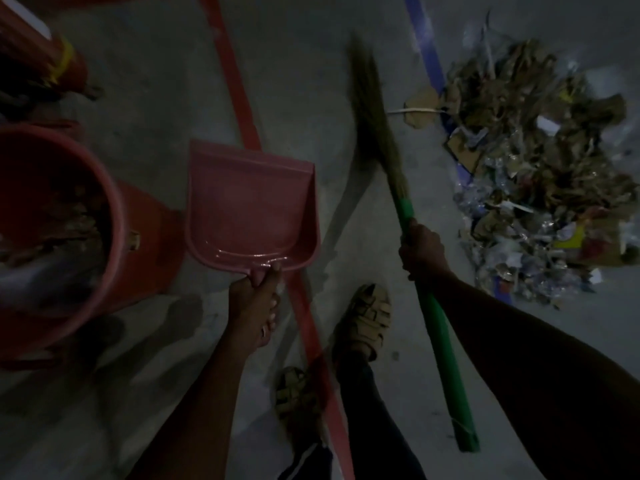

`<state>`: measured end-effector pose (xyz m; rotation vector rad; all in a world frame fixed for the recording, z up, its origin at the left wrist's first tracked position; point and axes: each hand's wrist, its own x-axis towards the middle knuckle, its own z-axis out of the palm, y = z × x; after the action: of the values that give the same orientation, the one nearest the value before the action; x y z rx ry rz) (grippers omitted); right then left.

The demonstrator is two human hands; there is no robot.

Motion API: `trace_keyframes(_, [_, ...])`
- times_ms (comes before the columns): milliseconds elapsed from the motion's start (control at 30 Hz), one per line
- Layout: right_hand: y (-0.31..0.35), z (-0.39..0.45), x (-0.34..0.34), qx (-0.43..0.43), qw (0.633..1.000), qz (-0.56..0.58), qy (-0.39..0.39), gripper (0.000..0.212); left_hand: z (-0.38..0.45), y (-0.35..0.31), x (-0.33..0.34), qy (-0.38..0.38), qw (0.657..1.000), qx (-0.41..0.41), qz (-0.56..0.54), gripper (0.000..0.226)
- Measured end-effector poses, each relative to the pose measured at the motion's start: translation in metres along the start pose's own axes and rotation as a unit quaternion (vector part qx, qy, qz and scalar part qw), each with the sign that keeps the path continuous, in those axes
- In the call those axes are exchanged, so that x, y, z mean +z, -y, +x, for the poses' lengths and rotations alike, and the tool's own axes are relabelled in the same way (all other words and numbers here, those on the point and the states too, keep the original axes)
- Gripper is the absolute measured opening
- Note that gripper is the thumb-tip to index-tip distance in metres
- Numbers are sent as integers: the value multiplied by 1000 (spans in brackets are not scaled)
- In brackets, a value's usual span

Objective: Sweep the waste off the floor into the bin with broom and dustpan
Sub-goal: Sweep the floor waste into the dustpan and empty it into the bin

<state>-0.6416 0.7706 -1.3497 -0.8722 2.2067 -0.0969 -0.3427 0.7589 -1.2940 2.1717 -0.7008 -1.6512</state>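
My left hand (254,303) grips the short handle of a pink dustpan (251,206), held level with nothing in its tray, just right of a red bin (119,216). The bin holds brown scraps and clear plastic. My right hand (422,249) grips the green handle of a broom (401,206); its blurred straw head (372,109) points away from me, left of the waste pile. The pile of waste (533,168), made of brown leaves, cardboard, paper and plastic bits, lies on the grey floor at the right.
A red floor stripe (239,91) runs from the top middle down past my sandalled feet (363,320). A blue stripe (427,43) passes under the pile. A second red container (38,53) stands at the top left. The scene is dim.
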Motion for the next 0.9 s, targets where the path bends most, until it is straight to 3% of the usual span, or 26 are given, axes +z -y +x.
trace_keyframes(133, [-54, -9, -21, -126, 988, -47, -75, 36, -2, -34, 46, 30, 999, 15, -35, 54])
trace_keyframes(300, [-106, -25, -34, -177, 979, 15, -97, 51, 2, -67, 93, 72, 995, 43, -50, 46])
trace_keyframes(433, [-112, -6, -44, -169, 983, 42, -59, 54, 13, -79, 127, 70, 996, 40, -33, 40])
trace_keyframes(667, [-56, 77, -70, -167, 983, 81, -11, 49, 28, -89, 177, 61, 997, 45, -30, 39])
trace_keyframes(800, [-28, 118, -68, -99, 988, 99, 62, 52, 35, -93, 188, 89, 994, 56, -18, 38])
trace_keyframes(900, [-30, 138, -59, -41, 988, 128, 75, 54, 43, -101, 198, 95, 994, 60, -8, 37])
